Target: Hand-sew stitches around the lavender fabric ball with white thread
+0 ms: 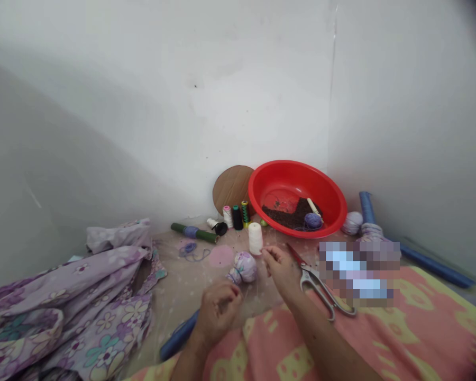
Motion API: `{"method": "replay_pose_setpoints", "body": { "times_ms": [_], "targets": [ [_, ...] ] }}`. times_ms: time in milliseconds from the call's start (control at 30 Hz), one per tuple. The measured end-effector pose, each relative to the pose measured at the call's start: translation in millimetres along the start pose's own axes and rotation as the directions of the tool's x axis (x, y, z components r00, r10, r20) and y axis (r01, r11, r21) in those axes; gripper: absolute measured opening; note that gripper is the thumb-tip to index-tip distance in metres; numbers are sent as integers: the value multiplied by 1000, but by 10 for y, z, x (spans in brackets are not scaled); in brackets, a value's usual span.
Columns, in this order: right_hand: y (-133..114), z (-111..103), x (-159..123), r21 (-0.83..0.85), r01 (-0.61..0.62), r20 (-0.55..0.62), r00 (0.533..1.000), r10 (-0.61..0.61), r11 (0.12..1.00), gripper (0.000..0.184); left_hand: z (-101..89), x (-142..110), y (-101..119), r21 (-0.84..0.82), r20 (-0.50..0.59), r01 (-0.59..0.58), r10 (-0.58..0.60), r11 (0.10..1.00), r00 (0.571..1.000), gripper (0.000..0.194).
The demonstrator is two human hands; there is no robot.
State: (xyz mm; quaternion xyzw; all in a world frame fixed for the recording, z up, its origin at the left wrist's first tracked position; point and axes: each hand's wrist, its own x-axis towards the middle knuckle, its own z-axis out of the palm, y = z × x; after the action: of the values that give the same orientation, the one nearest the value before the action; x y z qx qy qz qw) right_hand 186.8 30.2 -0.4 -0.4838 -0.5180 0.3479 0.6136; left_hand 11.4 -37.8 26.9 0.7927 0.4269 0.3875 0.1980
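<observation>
My left hand [221,306] is closed, fingers curled in toward the thumb, above the floor cover in front of a small ball wrapped in purple-and-white floral cloth [246,267]. Teal thread runs around the neck of that ball. Thumb and fingers of my right hand [280,266] are pinched together beside the base of an upright white thread spool [255,239]. Whatever either pinch holds is too fine to make out. Large grey-handled scissors [317,290] lie just right of my right hand, partly behind the wrist.
A red basin [254,193] holding dark brown knitting and purple yarn [313,220] leans by the wall. Several thread spools [237,217] and a yarn-wound green tube [194,233] lie left of it. Floral fabric [115,296] is heaped left; a pink-yellow blanket [277,344] lies in front.
</observation>
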Motion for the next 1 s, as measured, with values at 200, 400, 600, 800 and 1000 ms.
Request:
{"method": "replay_pose_setpoints", "body": {
  "times_ms": [200,400,600,800,1000],
  "targets": [
    [7,222,-128,30,11,222,975,-18,999,17,-8,87,-389,395,-218,368,-303,842,928,37],
    [74,278,-136,-35,65,284,957,-53,997,18,81,132,-375,496,0,419,-482,761,876,50],
    [111,269,-138,-107,112,271,959,-79,988,18,79,147,-308,507,25,420,-500,752,866,52],
    [172,296,-158,-135,133,293,952,-89,982,18,86,153,-239,508,-119,485,-500,712,858,44],
    [266,336,-183,-249,136,373,927,-35,959,18,130,132,-353,496,-148,508,-508,704,848,42]
  ]
}}
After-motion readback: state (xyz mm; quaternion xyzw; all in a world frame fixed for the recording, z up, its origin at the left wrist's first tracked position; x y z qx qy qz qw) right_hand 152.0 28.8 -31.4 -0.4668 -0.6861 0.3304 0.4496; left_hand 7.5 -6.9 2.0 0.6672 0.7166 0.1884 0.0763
